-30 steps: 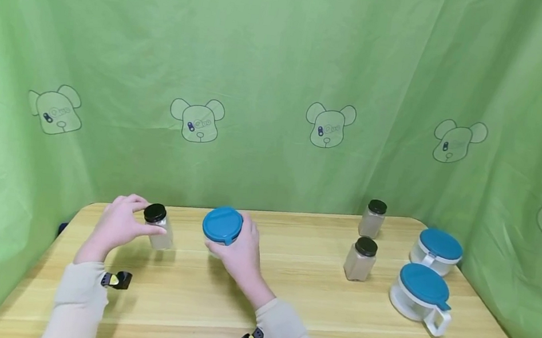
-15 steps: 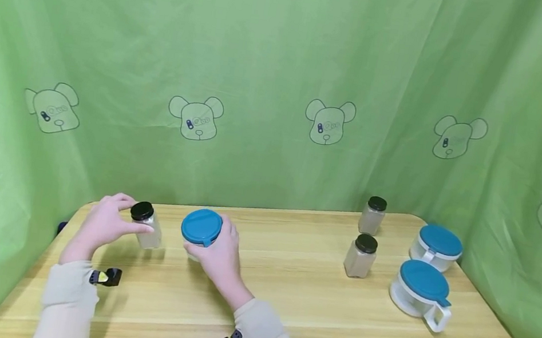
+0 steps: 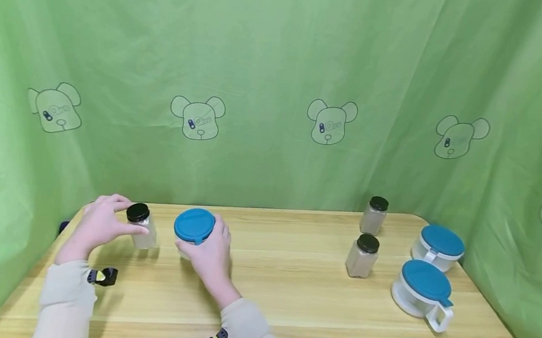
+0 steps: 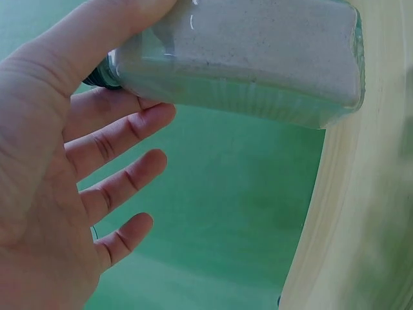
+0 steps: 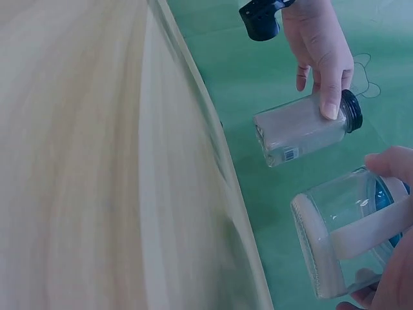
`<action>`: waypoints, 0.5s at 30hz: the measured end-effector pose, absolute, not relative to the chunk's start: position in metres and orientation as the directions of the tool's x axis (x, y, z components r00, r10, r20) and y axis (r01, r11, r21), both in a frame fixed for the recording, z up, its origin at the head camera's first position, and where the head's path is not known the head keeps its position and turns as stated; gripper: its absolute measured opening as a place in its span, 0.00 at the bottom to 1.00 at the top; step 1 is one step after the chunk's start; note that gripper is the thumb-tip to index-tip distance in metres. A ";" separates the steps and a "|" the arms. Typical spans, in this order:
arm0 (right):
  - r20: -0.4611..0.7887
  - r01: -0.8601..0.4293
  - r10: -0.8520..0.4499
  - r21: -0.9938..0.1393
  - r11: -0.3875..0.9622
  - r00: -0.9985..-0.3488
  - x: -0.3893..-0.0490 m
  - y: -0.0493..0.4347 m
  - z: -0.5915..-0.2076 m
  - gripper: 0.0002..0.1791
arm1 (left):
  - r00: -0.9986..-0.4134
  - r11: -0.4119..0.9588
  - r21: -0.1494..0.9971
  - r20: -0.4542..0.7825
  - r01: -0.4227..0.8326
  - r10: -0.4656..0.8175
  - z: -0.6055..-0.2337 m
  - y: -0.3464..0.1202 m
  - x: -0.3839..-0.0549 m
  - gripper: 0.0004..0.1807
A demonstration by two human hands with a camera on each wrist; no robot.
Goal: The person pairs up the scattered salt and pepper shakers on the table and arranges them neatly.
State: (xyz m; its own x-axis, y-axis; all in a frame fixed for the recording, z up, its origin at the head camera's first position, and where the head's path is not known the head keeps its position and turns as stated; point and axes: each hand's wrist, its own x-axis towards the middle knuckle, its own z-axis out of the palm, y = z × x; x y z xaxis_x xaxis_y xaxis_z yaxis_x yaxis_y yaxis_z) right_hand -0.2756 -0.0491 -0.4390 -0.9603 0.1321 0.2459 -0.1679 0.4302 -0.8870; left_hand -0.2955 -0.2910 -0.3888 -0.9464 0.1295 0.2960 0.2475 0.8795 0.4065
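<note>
Thumb and fingers of my left hand (image 3: 99,224) pinch a clear square jar (image 3: 144,235) near its black screw lid. Pale powder fills most of it, as the left wrist view shows, and the other fingers spread free. To its right, my right hand (image 3: 211,250) grips a round glass canister (image 5: 352,206) with a blue lid (image 3: 194,225). In the right wrist view the canister has a white base and a white handle, and both containers appear held up off the wooden table (image 3: 295,293), apart from each other.
Two more black-lidded jars, one in front (image 3: 361,258) and one behind (image 3: 373,217), stand upright on the right. Beside them sit two blue-lidded canisters with handles, a nearer one (image 3: 411,301) and a farther one (image 3: 438,250). Green curtains (image 3: 259,179) surround the table.
Both hands have moved left with what they hold, the right hand farther, so the canister is now closer to the jar. The containers on the right stay put.
</note>
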 end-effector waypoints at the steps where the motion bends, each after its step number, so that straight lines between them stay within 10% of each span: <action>1: 0.246 -0.167 0.134 -0.886 0.433 -0.960 -0.276 -0.051 -0.439 0.52 | -0.946 0.881 0.404 0.296 0.247 0.130 -0.389 -0.292 -0.295 0.45; 15: 0.200 -0.103 0.157 -0.872 0.479 -0.967 -0.277 -0.080 -0.444 0.54 | -0.952 0.889 0.390 0.272 0.241 0.139 -0.397 -0.302 -0.298 0.48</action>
